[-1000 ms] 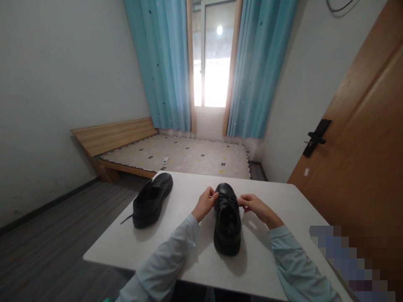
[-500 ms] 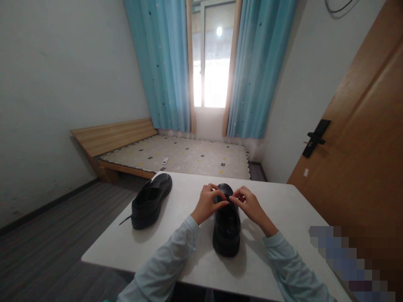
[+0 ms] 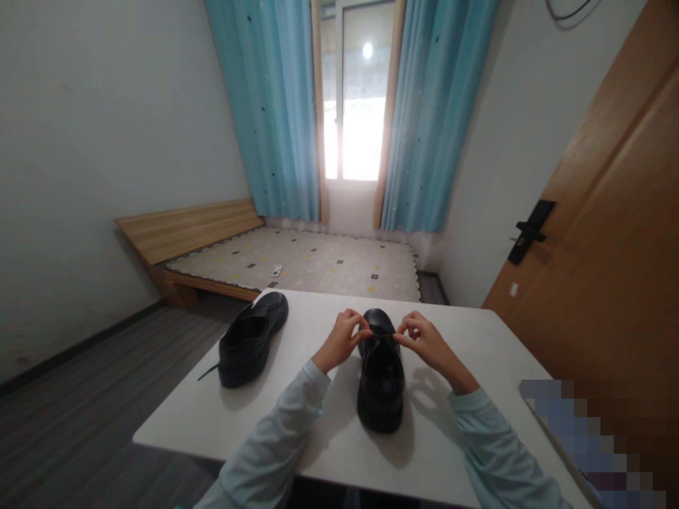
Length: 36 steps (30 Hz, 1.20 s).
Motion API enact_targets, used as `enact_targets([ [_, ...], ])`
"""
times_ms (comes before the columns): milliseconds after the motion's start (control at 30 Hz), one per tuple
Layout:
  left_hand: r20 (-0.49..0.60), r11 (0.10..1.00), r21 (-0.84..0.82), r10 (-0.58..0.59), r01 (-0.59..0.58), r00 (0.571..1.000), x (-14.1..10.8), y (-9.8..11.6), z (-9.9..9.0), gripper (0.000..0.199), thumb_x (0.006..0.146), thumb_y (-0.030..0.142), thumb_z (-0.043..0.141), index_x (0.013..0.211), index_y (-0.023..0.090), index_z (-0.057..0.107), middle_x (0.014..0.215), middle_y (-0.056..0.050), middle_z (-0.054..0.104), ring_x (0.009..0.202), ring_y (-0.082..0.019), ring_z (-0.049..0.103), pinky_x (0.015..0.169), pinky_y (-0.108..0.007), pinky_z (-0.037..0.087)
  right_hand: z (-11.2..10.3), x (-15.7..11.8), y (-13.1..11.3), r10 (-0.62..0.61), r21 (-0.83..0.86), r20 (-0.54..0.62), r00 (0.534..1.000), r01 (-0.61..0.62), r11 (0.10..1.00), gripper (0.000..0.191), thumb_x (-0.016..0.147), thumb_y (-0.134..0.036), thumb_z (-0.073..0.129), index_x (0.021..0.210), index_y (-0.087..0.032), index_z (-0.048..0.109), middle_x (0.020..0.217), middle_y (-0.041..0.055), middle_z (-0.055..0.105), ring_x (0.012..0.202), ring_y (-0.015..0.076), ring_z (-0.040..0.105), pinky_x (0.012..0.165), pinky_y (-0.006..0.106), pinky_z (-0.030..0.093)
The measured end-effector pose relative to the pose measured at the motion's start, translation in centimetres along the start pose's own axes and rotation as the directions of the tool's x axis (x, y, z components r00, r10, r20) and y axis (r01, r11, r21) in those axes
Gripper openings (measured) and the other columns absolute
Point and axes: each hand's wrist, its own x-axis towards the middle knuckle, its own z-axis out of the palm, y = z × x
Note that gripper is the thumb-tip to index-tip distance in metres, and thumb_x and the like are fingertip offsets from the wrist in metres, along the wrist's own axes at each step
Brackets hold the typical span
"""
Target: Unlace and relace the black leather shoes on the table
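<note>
White table (image 3: 477, 353), frame centre: left hand (image 3: 339, 343) and right hand (image 3: 424, 343) pinch laces over near shoe (image 3: 380, 382), mid-tying; tightening likely needs even pull.

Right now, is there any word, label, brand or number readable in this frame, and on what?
None can be read. The two black shoes, near one and far one, show no visible brand. The small object on the bed is too small to read. The blurred patch at lower right hides anything there.
</note>
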Motion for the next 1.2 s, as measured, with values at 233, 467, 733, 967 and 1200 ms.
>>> enact_targets([
  [233, 0.198, 0.979, -0.163, -0.092, 0.125, 0.976, -0.3, -1.3, -1.0, 0.018, 0.082, 0.034, 0.053, 0.075, 0.017, 0.052, 0.071, 0.000, 0.058, 0.067, -0.013, 0.050, 0.064, -0.025, 0.040, -0.9, -0.4, 0.8, 0.120, 0.209, 0.157, 0.980, -0.152, 0.966, 0.023, 0.067, -0.031, 0.066, 0.056, -0.018, 0.052, 0.061, 0.0008, 0.059, 0.054, 0.0118, 0.051, 0.051, 0.026, 0.038],
  [467, 0.228, 0.930, -0.330, -0.086, 0.160, 0.970, -0.4, -1.2, -0.4, 0.023, 0.077, 0.035, 0.060, 0.088, 0.015, 0.055, 0.073, -0.001, 0.060, 0.054, -0.008, 0.049, 0.049, -0.019, 0.036, -0.1, -0.7, -0.3, 0.219, 0.392, 0.222, 0.950, -0.292, 0.872, 0.025, 0.064, -0.032, 0.069, 0.077, -0.017, 0.055, 0.065, -0.0029, 0.057, 0.044, 0.0077, 0.049, 0.038, 0.020, 0.031],
  [733, 0.001, 0.996, -0.072, -0.059, 0.059, 0.998, -0.3, 0.2, 1.0, 0.035, 0.073, 0.048, 0.063, 0.089, 0.018, 0.057, 0.078, -0.001, 0.059, 0.064, -0.012, 0.051, 0.059, -0.024, 0.039, 1.8, 0.1, 0.3, 0.207, 0.249, 0.086, 0.975, -0.222, 0.943, 0.034, 0.072, -0.052, 0.061, 0.064, -0.019, 0.053, 0.050, -0.0048, 0.047, 0.044, 0.0087, 0.041, 0.041, 0.022, 0.029],
  [967, -0.073, 0.999, -0.040, 0.031, -0.034, 0.997, -0.2, 1.0, 1.7, 0.018, 0.081, 0.033, 0.057, 0.072, 0.018, 0.055, 0.077, -0.002, 0.055, 0.073, -0.015, 0.051, 0.066, -0.026, 0.040, 2.6, 0.4, 0.2, 0.141, 0.215, 0.041, 0.989, -0.146, 0.965, 0.032, 0.072, -0.048, 0.063, 0.061, -0.019, 0.054, 0.056, -0.0022, 0.051, 0.054, 0.0123, 0.045, 0.050, 0.025, 0.035],
  [1200, -0.051, 0.895, -0.432, -0.146, 0.110, 0.988, 0.0, 0.4, 2.3, 0.023, 0.080, 0.038, 0.056, 0.074, 0.017, 0.052, 0.077, -0.002, 0.063, 0.075, -0.015, 0.057, 0.071, -0.028, 0.043, 2.8, 0.0, -0.5, 0.273, 0.548, 0.061, 0.960, -0.261, 0.794, 0.035, 0.068, -0.048, 0.065, 0.057, -0.019, 0.049, 0.079, 0.0052, 0.066, 0.071, 0.0172, 0.056, 0.058, 0.027, 0.040],
])
